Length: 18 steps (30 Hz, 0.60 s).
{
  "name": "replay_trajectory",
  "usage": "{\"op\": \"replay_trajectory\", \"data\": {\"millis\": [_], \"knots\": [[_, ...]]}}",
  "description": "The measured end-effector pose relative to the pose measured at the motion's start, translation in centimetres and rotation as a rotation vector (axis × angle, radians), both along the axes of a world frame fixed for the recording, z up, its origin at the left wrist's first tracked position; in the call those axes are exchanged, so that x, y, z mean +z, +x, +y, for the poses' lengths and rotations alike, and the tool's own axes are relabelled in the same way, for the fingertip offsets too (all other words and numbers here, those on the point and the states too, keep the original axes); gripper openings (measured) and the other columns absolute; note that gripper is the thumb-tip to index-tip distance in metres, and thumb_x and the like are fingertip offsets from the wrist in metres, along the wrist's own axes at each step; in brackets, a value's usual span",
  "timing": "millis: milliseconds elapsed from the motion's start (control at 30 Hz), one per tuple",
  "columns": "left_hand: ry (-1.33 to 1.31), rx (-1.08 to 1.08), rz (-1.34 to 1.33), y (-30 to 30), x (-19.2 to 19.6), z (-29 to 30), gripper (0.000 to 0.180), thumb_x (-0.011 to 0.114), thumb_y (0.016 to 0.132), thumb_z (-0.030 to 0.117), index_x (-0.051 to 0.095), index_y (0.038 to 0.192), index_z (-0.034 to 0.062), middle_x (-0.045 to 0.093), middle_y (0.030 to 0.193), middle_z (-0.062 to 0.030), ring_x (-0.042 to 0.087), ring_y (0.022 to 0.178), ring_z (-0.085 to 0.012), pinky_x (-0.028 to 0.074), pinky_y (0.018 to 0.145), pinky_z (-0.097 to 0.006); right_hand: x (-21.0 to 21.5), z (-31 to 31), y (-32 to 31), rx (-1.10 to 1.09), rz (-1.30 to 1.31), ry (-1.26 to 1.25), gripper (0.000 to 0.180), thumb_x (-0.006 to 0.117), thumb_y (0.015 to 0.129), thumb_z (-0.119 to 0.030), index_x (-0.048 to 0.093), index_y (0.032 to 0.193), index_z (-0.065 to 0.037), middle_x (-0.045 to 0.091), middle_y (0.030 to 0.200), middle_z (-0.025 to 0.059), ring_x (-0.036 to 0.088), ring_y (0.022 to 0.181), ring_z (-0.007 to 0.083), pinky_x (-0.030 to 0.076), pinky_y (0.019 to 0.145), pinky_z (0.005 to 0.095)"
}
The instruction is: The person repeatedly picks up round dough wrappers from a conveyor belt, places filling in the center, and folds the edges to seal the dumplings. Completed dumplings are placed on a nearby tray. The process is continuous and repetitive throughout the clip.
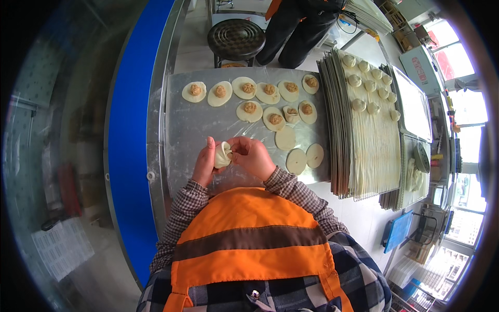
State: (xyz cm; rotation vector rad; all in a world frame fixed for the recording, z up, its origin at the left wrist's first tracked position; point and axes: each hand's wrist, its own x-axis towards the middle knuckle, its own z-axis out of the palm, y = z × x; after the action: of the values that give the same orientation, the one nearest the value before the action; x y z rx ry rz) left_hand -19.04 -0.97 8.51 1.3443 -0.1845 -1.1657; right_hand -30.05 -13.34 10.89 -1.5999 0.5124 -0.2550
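A filled bun (222,154) of pale dough is held between my hands above the near part of the metal table. My left hand (206,162) cups it from the left, thumb pointing up. On its right side, the fingers of my right hand (253,157) pinch the pleated edge of the dough. Beyond my hands, several flat dough wrappers (220,91) lie in rows, each with a lump of brownish filling. One wrapper (291,114) is partly folded over its filling. To the right are three plain dough rounds (296,161) without filling.
A tall stack of trays (374,151) stands against the table's right edge, with several finished buns (369,85) on top. Past the far edge are a dark round stool (236,39) and another person's legs (299,31). A blue panel (136,130) runs along the left.
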Motion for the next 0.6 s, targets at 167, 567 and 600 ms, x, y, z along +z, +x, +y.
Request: {"op": "replay_trajectory", "data": {"millis": [167, 567, 600], "knots": [[-0.015, 0.019, -0.23, -0.6, -0.3, 0.1, 0.056, 0.031, 0.098, 0.056, 0.057, 0.105, 0.0058, 0.057, 0.073, 0.0, 0.047, 0.052, -0.0064, 0.031, 0.041, -0.021, -0.3, -0.6, -0.2, 0.066, -0.126, -0.574, 0.021, 0.064, 0.079, 0.001, 0.061, 0.099, 0.001, 0.06, 0.075, 0.0069, 0.061, 0.066, 0.0166, 0.049, 0.06, 0.0298], [-0.067, 0.001, -0.398, -0.5, 0.2, -0.1, 0.051, 0.038, 0.098, 0.051, 0.059, 0.103, 0.0047, 0.06, 0.079, -0.0014, 0.055, 0.062, -0.0066, 0.041, 0.047, -0.02, -0.1, -0.4, -1.0, 0.056, -0.08, -0.392, 0.019, 0.064, 0.08, 0.002, 0.061, 0.099, 0.002, 0.062, 0.079, 0.0021, 0.058, 0.066, 0.009, 0.047, 0.058, 0.0253], [0.023, -0.014, -0.358, -0.4, 0.3, -0.1, 0.051, 0.038, 0.098, 0.051, 0.058, 0.104, 0.0045, 0.06, 0.08, -0.002, 0.055, 0.062, -0.0067, 0.041, 0.047, -0.02, 0.0, -0.4, -1.0, 0.049, -0.179, -0.519, 0.019, 0.064, 0.08, 0.002, 0.061, 0.098, 0.002, 0.062, 0.078, 0.0017, 0.058, 0.067, 0.0086, 0.047, 0.058, 0.0247]]}}
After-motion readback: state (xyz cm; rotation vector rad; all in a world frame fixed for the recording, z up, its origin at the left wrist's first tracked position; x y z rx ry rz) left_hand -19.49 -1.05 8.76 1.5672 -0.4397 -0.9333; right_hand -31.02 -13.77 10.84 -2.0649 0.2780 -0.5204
